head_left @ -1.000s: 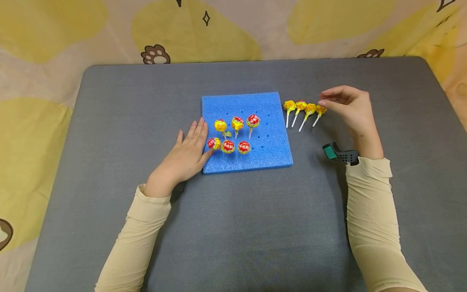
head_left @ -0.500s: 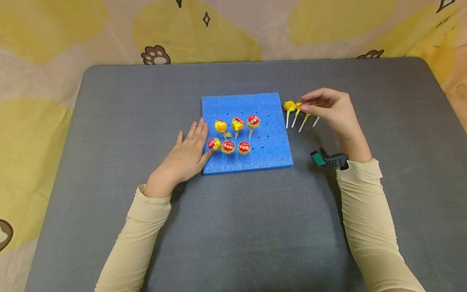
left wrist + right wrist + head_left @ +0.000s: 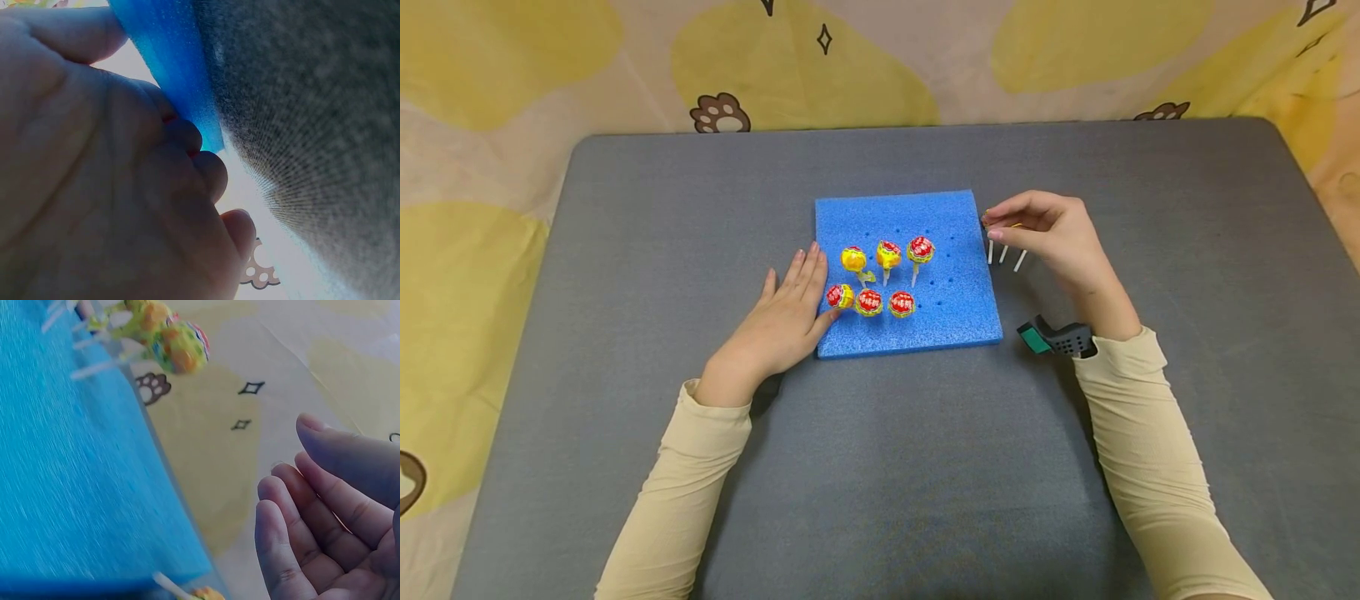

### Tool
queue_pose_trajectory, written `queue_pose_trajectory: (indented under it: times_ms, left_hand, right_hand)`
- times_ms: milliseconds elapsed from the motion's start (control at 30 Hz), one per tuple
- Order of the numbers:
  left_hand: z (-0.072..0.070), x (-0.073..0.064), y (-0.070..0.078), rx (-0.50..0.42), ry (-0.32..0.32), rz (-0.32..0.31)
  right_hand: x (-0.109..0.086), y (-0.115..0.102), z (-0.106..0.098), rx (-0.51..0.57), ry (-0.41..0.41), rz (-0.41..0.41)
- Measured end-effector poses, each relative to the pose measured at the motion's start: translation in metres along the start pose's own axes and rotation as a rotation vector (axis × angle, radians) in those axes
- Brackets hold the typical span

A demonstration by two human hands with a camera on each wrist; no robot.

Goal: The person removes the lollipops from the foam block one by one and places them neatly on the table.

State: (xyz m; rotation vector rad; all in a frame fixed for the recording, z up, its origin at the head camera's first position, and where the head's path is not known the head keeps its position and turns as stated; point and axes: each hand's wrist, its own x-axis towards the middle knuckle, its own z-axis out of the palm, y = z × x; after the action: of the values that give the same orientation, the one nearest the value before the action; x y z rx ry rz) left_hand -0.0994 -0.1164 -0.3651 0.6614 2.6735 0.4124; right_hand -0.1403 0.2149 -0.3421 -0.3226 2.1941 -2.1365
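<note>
Lying along the left edge of a blue foam board (image 3: 955, 325), my left hand (image 3: 778, 321) has straight fingers, and its thumb reaches onto the board. In the left wrist view, its fingers touch the foam's side (image 3: 178, 69). Two rows of wrapped lollipops stand in the board, including a red-topped lollipop (image 3: 921, 248) at the back. My right hand (image 3: 1045, 229) hovers over loose lollipops right of the board; only their white sticks (image 3: 1019, 261) show clearly, and the heads are mostly covered. The right wrist view shows this hand (image 3: 331, 531) with thumb and fingers apart, holding nothing.
Small holes (image 3: 951, 278) dot the right and back parts of the board. Everything lies on a grey table (image 3: 880, 467). A patterned yellow cloth (image 3: 880, 67) hangs behind it. A black and green device (image 3: 1056, 337) is strapped to my right wrist.
My right hand has moved left over the loose lollipops, from the rightmost toward the board's edge, covering their heads. My left hand and the standing lollipops stay in place.
</note>
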Motion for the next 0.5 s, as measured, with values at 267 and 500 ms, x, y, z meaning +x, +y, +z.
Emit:
queue_pose_trajectory:
  times_ms: [267, 500]
  left_hand:
    - [0.0, 0.0, 0.0, 0.006, -0.006, 0.001]
    - [0.0, 0.001, -0.001, 0.007, -0.008, -0.003]
  right_hand:
    - [0.001, 0.006, 0.015, -0.018, -0.07, -0.01]
    - [0.001, 0.015, 0.032, 0.04, -0.09, 0.027]
